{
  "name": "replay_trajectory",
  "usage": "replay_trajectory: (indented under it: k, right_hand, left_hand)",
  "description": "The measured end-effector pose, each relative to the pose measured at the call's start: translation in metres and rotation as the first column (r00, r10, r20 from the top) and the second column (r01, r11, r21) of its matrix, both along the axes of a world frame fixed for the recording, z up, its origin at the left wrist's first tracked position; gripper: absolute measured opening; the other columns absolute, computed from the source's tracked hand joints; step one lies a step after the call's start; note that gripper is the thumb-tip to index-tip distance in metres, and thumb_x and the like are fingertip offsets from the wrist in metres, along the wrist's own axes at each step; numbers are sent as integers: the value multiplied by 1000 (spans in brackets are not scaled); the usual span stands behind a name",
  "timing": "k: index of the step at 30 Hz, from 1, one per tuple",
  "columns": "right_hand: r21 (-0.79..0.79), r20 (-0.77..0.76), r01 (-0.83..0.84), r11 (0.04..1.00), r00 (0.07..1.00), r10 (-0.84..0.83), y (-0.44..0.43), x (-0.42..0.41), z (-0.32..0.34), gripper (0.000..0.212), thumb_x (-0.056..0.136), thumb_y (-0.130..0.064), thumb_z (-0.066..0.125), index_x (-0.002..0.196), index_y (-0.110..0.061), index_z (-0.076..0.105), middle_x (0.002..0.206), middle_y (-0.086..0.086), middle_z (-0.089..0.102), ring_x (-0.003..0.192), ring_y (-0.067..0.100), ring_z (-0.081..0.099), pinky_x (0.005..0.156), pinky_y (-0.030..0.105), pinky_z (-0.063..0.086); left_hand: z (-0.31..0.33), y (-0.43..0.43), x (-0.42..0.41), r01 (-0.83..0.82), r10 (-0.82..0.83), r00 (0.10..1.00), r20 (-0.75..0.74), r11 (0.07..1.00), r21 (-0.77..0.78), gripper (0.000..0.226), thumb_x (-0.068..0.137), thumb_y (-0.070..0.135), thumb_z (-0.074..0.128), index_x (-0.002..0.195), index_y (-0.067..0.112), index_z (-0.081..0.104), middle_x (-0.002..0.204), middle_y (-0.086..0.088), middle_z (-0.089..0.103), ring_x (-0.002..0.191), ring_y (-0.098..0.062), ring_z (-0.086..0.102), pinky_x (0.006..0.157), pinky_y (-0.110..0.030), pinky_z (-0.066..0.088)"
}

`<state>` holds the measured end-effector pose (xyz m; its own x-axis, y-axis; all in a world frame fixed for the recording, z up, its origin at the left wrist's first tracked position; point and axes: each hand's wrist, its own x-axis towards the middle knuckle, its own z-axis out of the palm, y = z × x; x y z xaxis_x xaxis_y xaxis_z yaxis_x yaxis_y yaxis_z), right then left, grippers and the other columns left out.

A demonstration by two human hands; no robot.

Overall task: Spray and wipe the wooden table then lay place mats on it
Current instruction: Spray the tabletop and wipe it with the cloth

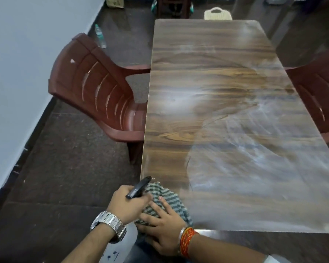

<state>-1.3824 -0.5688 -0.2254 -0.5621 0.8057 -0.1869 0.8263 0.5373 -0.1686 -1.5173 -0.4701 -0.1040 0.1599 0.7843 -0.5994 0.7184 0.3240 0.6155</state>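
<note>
At the near left corner of the wooden table (pixel 207 82), the person's left hand (pixel 125 204) was clenched around the neck of a spray bottle (pixel 139 187), its black nozzle pointing out over the table's corner. The bottle's white body hung below a wrist wearing a metal watch (pixel 108 224). Just beside it, the right hand (pixel 165 223) lay with fingers spread and fairly straight across a bunched striped cloth (pixel 166 190), pressing it onto that same corner. The right half of the tabletop was streaked with pale wet smears, while the left half looked darker. A maroon plastic chair (pixel 95 88) stood against the table's left side, another (pixel 321 95) at its right, and a cream chair (pixel 217 14) at the far end.
</note>
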Motion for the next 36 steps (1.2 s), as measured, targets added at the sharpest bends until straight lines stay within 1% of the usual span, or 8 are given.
replay_trajectory:
  k: [4, 8, 13, 21, 24, 27, 32, 36]
  right_hand:
    - [-63, -103, -13, 998, 995, 7, -2, -1, 4, 46, 95, -50, 30, 138, -38, 38, 146, -8, 42, 144, 36, 16, 110, 68, 9]
    - [-147, -150, 54, 988, 986, -77, 35, -11, 6, 56, 95, -48, 27, 148, -34, 24, 158, -4, 22, 145, 26, -13, 113, 60, -10]
    - [-93, -85, 305, 948, 946, -313, 145, 37, 8, 55, 95, -57, 21, 148, -45, 14, 160, -13, 3, 146, 28, -11, 113, 58, -12]
    - [-63, -48, 895, 441, 439, -897, 131, 154, -2, 56, 94, -53, 23, 148, -44, 18, 160, -11, 8, 147, 31, -6, 114, 58, -8]
    - [-27, -111, 676, 736, 730, -675, 78, 88, 4, 57, 89, -53, 28, 145, -42, 32, 156, -6, 27, 145, 39, 1, 110, 63, -5]
    - [-85, -98, 269, 959, 956, -277, 21, 13, 4, 58, 92, -55, 28, 148, -41, 21, 160, -9, 8, 142, 37, -21, 106, 61, -21]
    - [-104, -183, 172, 979, 965, -189, 1, 24, 3, 54, 96, -52, 30, 148, -41, 19, 159, -13, 11, 142, 26, -20, 107, 54, -26]
    - [-54, -90, 517, 854, 850, -519, -21, 98, -3, 53, 93, -51, 34, 145, -48, 24, 156, -14, 24, 146, 31, 7, 111, 53, -14]
  left_hand:
    - [-1, -36, 2, -213, 213, 977, -21, 977, -1, 30, 79, 28, 75, 69, 1, 67, 55, -8, 65, 52, -19, 57, 52, -26, 44]
    - [0, -58, -1, -313, 314, 949, 30, 950, -16, 26, 78, 29, 78, 66, 8, 67, 45, -2, 59, 45, -19, 55, 52, -29, 45]
    - [3, -58, 0, -387, 385, 922, 42, 921, 42, 42, 81, 34, 77, 67, -2, 63, 45, 0, 53, 47, -22, 53, 56, -30, 44]
    - [13, -55, 2, -401, 398, 915, 75, 915, 43, 34, 85, 31, 75, 62, 8, 68, 47, 0, 60, 39, -15, 55, 53, -27, 44]
    - [12, -49, 10, -393, 388, 917, 87, 919, 44, 35, 85, 29, 75, 66, 0, 70, 50, -4, 63, 39, -18, 54, 52, -28, 45]
    - [11, -39, 23, -363, 357, 929, 93, 930, 56, 35, 82, 28, 76, 61, 1, 67, 47, -9, 60, 46, -23, 55, 55, -32, 45]
    - [11, -26, 53, -270, 264, 959, 103, 962, 45, 34, 75, 34, 74, 63, 3, 68, 54, -10, 65, 52, -24, 58, 59, -36, 46]
    - [8, -29, 78, -195, 193, 974, 118, 981, 10, 45, 75, 40, 75, 59, 2, 57, 48, -4, 52, 48, -22, 51, 56, -34, 42]
